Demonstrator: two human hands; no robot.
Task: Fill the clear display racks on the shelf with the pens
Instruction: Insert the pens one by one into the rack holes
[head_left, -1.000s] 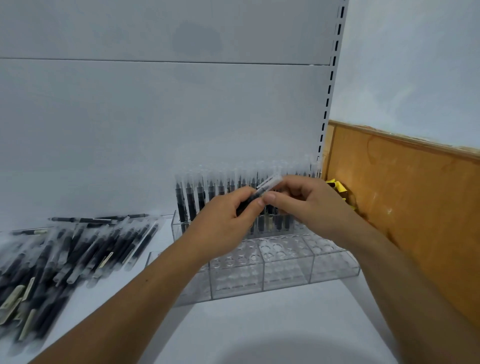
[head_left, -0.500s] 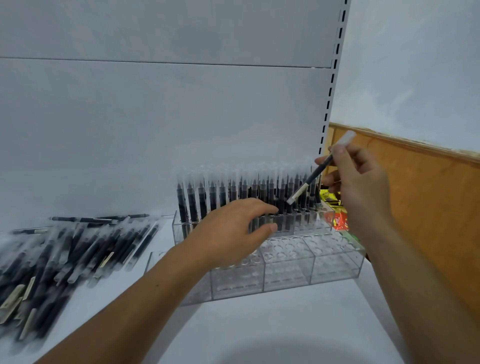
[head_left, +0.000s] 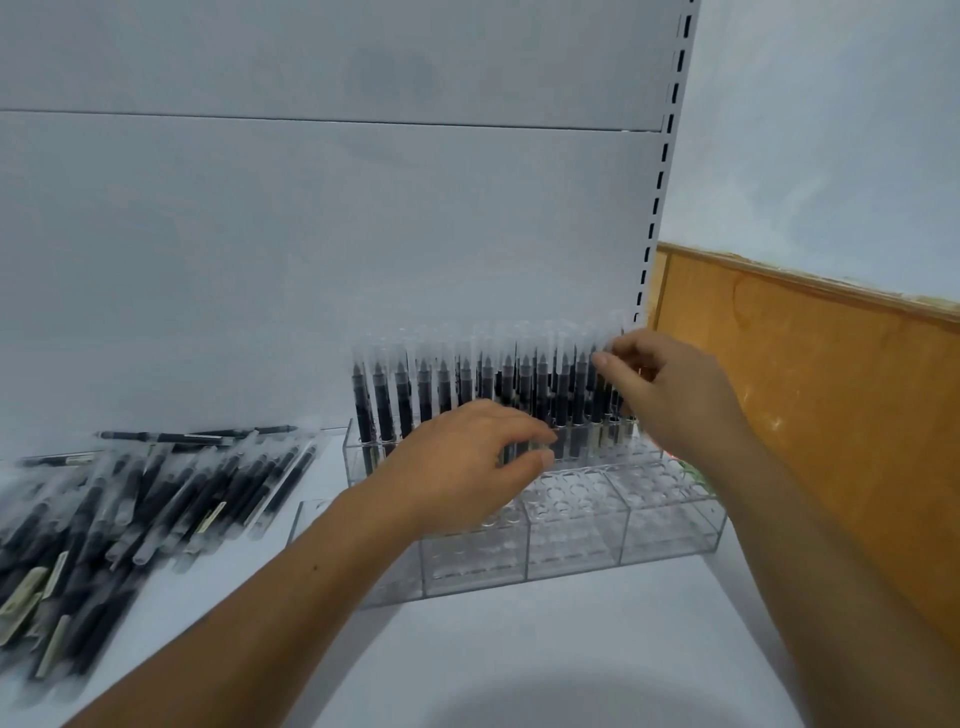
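Observation:
A clear stepped display rack (head_left: 670, 525) stands on the white shelf. Its back row holds several black pens with clear caps (head_left: 447, 384), standing upright. The front tiers show bare round holes. My right hand (head_left: 670, 395) is at the right end of the back row, and its fingers pinch the top of a pen (head_left: 597, 395) standing there. Over the middle of the rack, my left hand (head_left: 467, 457) has its fingers loosely spread, the tips touching the rack just in front of the pens. A loose pile of black pens (head_left: 156, 493) lies on the shelf at the left.
The white back panel rises directly behind the rack, with a slotted upright (head_left: 660, 182) at its right edge. An orange wooden panel (head_left: 831, 395) stands close to the rack's right end. The white shelf surface (head_left: 519, 649) stretches in front of the rack.
My right hand took the pen from both hands, lifted it to the right, then lowered it into the right end of the back row. My left hand let go and sank toward the rack.

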